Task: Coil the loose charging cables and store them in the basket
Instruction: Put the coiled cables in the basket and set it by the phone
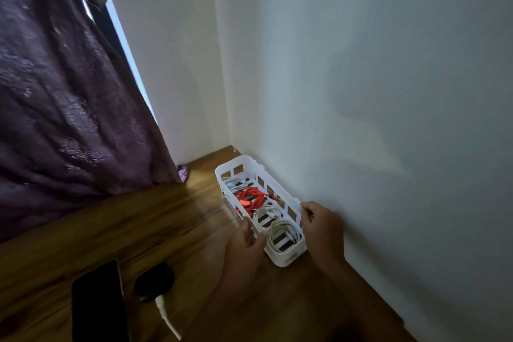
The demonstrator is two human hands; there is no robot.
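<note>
Left hand on the near left rim of the white basket, fingers curled round the edge. Right hand gripping the opposite rim, beside the wall. Basket on the wooden table, lengthwise close along the wall, near the corner. Inside, in a row: white cable coil at the far end, red cable, then more white coils between the hands. Dark phone and black round object with a white lead well apart, nearer the camera.
</note>
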